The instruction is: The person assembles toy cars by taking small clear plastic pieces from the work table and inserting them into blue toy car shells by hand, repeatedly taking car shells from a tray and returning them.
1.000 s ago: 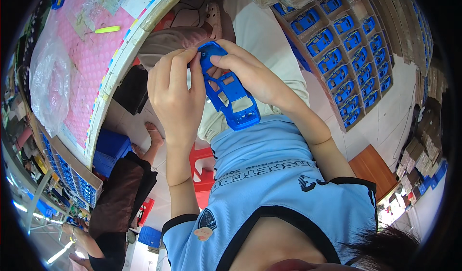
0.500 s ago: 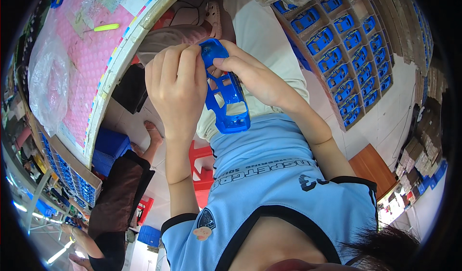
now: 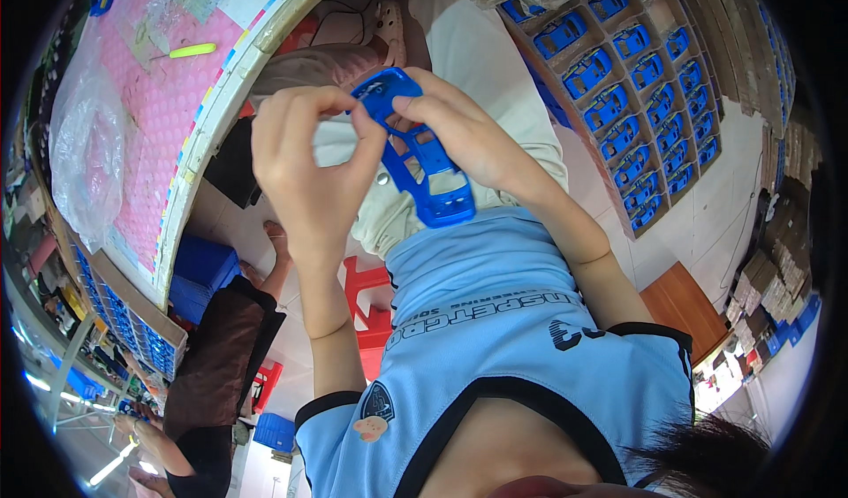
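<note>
- Blue car shell (image 3: 430, 153) above the lap (image 3: 375, 226): likely light, stiff, fragile where thin; best held by solid ends.
- Right grip (image 3: 459, 136): closed on its far end.
- Left grip (image 3: 305, 153): nearly pinched at its edge; cannot tell if holding.

A blue, glossy shell (image 3: 431, 155) of a toy car — thin-walled, with open window gaps along its middle — is held in mid-air, its far end in the right hand (image 3: 464, 134). That end looks dished and hollow; the near end — pierced by small holes — lies further right, so the length runs aslant.
</note>
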Available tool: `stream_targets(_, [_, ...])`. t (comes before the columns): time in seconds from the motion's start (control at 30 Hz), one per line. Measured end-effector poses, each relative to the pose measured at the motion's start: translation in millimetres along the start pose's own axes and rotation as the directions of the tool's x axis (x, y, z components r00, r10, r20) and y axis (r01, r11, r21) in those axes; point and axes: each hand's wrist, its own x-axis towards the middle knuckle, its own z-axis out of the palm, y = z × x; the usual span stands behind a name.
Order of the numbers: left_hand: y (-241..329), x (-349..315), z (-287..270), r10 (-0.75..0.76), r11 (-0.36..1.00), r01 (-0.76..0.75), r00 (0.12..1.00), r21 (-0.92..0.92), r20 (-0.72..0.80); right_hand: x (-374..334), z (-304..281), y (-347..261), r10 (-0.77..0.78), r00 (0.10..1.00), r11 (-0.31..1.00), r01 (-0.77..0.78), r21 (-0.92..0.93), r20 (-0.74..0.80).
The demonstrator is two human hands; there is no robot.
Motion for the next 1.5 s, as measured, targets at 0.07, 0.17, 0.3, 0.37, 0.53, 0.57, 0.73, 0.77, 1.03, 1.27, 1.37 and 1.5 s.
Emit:
stream_targets(0.07, [0, 0, -6, -0.102, 0.993, 0.099, 0.994, -0.063, -0.043, -1, -5, -1, 0.029, 1.000, 0.996, -0.028, 0.080, -0.011])
stream_targets(0.17, [-19, -4, -11, -0.360, 0.902, 0.372, 0.928, -0.219, 0.092, -4, -8, -6, 0.038, 0.999, 0.983, -0.030, 0.182, -0.038])
stream_targets(0.3, [-39, -9, -3, -0.429, 0.722, 0.570, 0.814, -0.393, 0.392, -7, -8, -13, 0.002, 1.000, 0.986, -0.001, 0.165, -0.005])
stream_targets(0.37, [-41, -10, -1, -0.416, 0.686, 0.595, 0.793, -0.419, 0.445, -7, -6, -11, 0.024, 1.000, 0.985, -0.020, 0.170, -0.017])
stream_targets(0.53, [-44, -8, 6, -0.372, 0.627, 0.617, 0.773, -0.476, 0.514, -10, -5, -12, 0.053, 0.998, 0.983, -0.044, 0.175, -0.044])
stream_targets(0.57, [-43, -8, 7, -0.372, 0.626, 0.618, 0.773, -0.476, 0.514, -8, -6, -10, 0.031, 0.999, 0.980, -0.026, 0.198, -0.022])
stream_targets(0.73, [-41, -11, 10, -0.354, 0.669, 0.564, 0.814, -0.484, 0.460, -6, -11, -6, 0.012, 0.999, 0.971, -0.021, 0.239, 0.039])
stream_targets(0.77, [-41, -11, 10, -0.355, 0.669, 0.565, 0.814, -0.484, 0.460, -6, -11, -6, 0.012, 0.999, 0.970, -0.022, 0.243, 0.044])
stream_targets(1.03, [-42, -12, 11, -0.351, 0.673, 0.564, 0.813, -0.478, 0.464, -6, -8, -6, 0.010, 1.000, 0.978, -0.009, 0.207, -0.003])
stream_targets(1.27, [-45, -13, 14, -0.339, 0.727, 0.505, 0.853, -0.465, 0.396, -10, -2, -11, 0.033, 0.998, 0.986, -0.023, 0.163, -0.054])
stream_targets(1.37, [-38, -10, 10, -0.320, 0.864, 0.409, 0.896, -0.292, 0.309, -9, -1, -10, -0.003, 0.999, 0.984, 0.012, 0.177, -0.053])
stream_targets(1.5, [-29, -4, 1, -0.161, 0.986, 0.162, 0.986, 0.025, -0.038, -6, -6, -6, -0.007, 1.000, 0.981, 0.009, 0.193, -0.010])
